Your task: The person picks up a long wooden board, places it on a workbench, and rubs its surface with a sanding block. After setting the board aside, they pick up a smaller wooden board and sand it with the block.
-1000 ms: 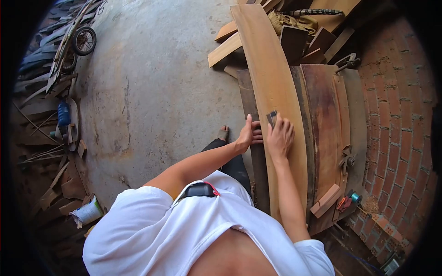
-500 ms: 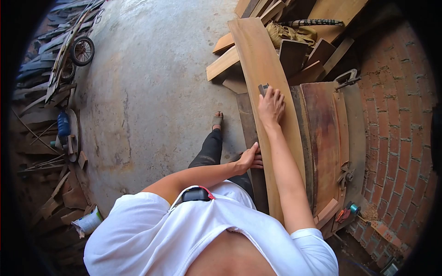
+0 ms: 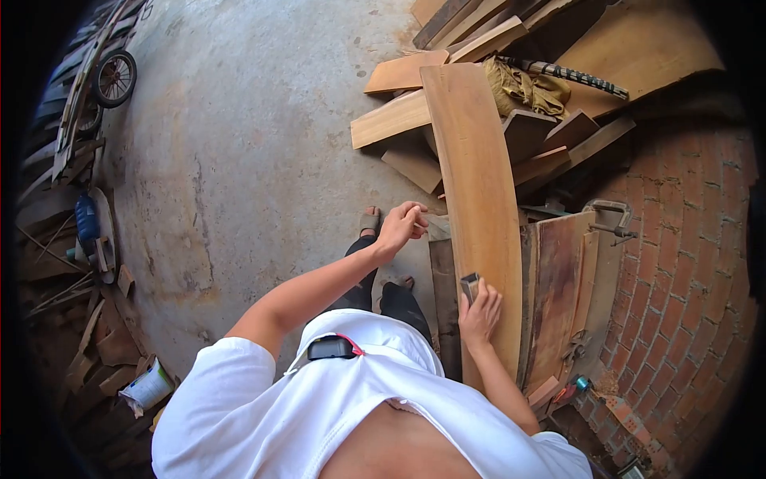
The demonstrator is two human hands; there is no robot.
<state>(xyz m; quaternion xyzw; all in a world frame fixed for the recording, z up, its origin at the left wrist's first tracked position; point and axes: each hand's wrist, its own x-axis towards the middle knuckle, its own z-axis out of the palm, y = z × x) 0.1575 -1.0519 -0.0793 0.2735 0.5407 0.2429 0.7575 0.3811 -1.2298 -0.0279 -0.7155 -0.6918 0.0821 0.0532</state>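
A long, slightly curved wooden board (image 3: 477, 184) runs away from my body over the bench (image 3: 447, 303). My right hand (image 3: 481, 314) grips a small dark rectangular block (image 3: 471, 283) and rests with it on the near part of the board. Left of the board, my left hand (image 3: 403, 229) hovers apart from it with the fingers curled inward. Whatever those fingers may hold, I cannot make out.
Cut planks (image 3: 391, 120) pile up around the board's far end, with a tan sack (image 3: 527, 92) among them. A clamp (image 3: 613, 219) grips boards at right, near the brick wall (image 3: 670, 263). Scrap wood and a wheel (image 3: 115, 78) line the left side.
My right hand has drawn the dark block along the board toward my body. My left hand has left the board's near edge, moving up and left, and its fingers have curled.
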